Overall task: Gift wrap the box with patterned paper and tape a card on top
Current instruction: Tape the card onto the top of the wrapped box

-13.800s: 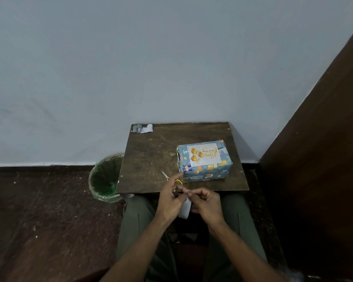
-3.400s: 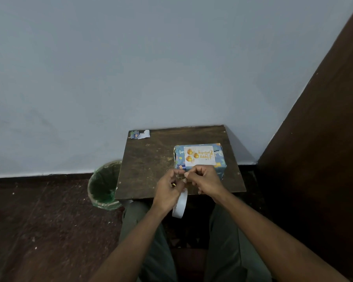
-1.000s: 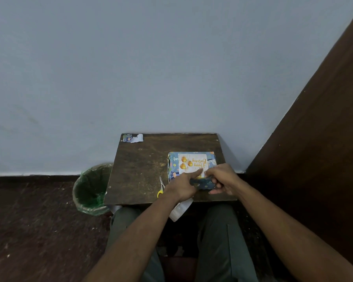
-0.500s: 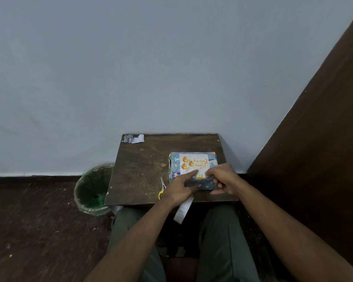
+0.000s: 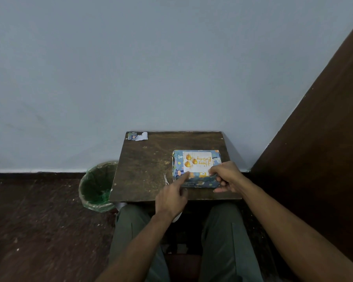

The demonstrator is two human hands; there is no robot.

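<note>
The box (image 5: 198, 179), wrapped in blue patterned paper, lies at the right of the small wooden table (image 5: 147, 163). A white card (image 5: 199, 162) with gold ornaments and lettering lies flat on its top. My left hand (image 5: 171, 198) presses its straight index finger on the card's near left corner. Its other fingers curl round a white tape roll (image 5: 177, 218), which is mostly hidden under the wrist. My right hand (image 5: 225, 176) grips the box's near right corner, thumb on top by the card's edge.
Small scissors (image 5: 166, 178) lie on the table just left of the box. A scrap of wrapping paper (image 5: 137, 136) sits at the far left corner. A green-lined bin (image 5: 97, 188) stands on the floor to the left, and a dark wooden panel (image 5: 324, 139) rises on the right.
My left index finger has slid a little to the left along the card's near edge. The hanging white tape now shows less under my wrist. My right hand stays on the box.
</note>
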